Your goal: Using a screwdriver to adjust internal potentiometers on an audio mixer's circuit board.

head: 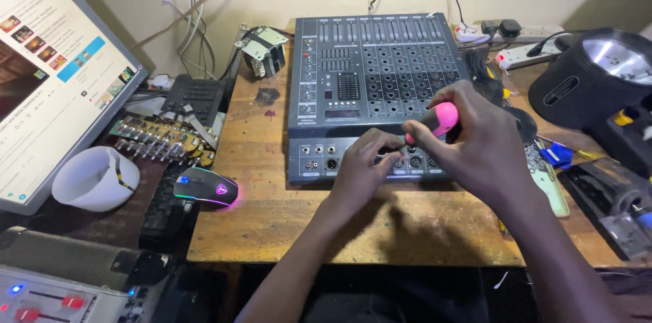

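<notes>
We work at a worn wooden table (272, 218) set against a pale wall hung with loose cables (193, 7). A grey mixer (370, 65) lies flat on it, its jack panel facing us. Our right hand (475, 143) is closed around a pink-handled screwdriver (438, 119) over that panel; our left hand (363, 167) rests on the panel, fingertips pinched narrow at the tool's tip. To the left stand a monitor (47, 72), a white bowl (92, 180), a circuit board (159, 136) and a lit mouse (207, 188); a black lamp (594, 75) sits right.
</notes>
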